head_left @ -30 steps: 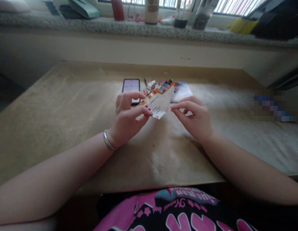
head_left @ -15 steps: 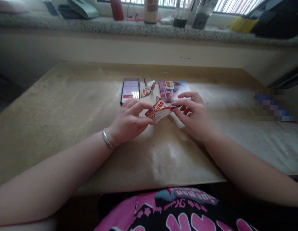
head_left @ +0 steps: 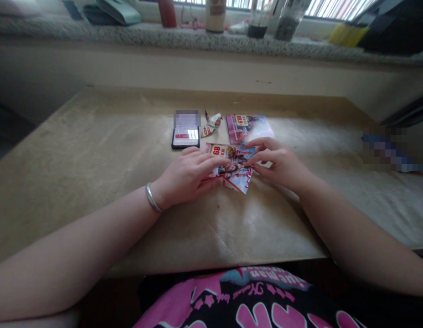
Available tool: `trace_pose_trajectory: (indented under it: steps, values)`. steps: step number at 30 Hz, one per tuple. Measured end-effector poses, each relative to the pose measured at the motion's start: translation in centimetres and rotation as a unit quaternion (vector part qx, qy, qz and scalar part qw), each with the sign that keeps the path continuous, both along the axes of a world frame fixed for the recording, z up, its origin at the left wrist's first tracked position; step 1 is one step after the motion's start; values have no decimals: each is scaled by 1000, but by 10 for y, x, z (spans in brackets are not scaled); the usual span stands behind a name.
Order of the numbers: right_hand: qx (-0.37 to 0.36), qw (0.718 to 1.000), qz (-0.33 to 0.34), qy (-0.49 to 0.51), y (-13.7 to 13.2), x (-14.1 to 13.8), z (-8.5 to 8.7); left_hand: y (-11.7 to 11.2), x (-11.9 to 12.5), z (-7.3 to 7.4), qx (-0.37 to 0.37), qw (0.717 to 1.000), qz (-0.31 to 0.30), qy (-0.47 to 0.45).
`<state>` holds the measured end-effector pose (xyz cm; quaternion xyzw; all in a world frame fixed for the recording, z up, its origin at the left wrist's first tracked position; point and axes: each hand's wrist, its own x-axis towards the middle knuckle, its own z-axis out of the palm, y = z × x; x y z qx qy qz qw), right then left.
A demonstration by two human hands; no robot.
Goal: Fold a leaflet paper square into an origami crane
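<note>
A printed sheet of paper (head_left: 234,166) with "68" in red on yellow lies partly opened out between my hands, its lower edge folded to a point. My left hand (head_left: 193,175) has its fingers over the paper's left side and its thumb underneath. At the right edge, my right hand (head_left: 276,161) pinches the paper between thumb and fingers. Just beyond it sits a folded paper crane (head_left: 211,125), white with red print. A stack of similar printed sheets (head_left: 249,127) lies behind my right hand.
A phone (head_left: 186,136) with a lit screen lies left of the crane. Farther right on the table (head_left: 157,237) is a blurred blue item (head_left: 392,152). Bottles and jars line the granite windowsill (head_left: 184,38) at the back.
The paper has gone from a folded, tilted shape to a flatter one with its picture side up. My left fingers have moved over its top, and my right hand has shifted slightly down.
</note>
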<state>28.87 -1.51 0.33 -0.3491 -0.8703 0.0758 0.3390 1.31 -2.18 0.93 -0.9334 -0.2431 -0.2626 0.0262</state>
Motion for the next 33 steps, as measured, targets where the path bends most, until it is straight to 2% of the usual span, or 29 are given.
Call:
trace_pose_trajectory:
  steps: [4, 10, 15, 17, 20, 23, 26, 28, 33]
  values:
    - [-7, 997, -7, -72, 0, 4, -1, -2, 3, -2, 25, 997, 13, 72]
    - [-43, 992, 8, -117, 2, 5, -3, -1, 3, -1, 55, 995, 14, 88]
    - [-54, 989, 11, -136, 3, 6, -1, -4, -1, 0, 50, 990, -29, 127]
    - [-57, 989, 20, -133, 3, 5, 0, -8, 0, 2, 37, 989, -38, 136]
    - [-64, 988, 32, -134, 4, 5, 1, -12, 2, 5, -20, 992, -35, 118]
    - [-68, 988, 27, -136, 4, 6, 1, -13, 5, 4, -79, 992, 15, 98]
    - [-68, 988, 25, -136, 4, 6, 1, -10, 7, -1, -97, 990, 46, 88]
    - [-66, 989, 29, -132, 3, 6, 1, -8, 8, -5, -91, 993, 26, 70]
    - [-70, 990, 39, -112, 3, 5, 0, -5, 10, -11, -74, 992, -71, 76]
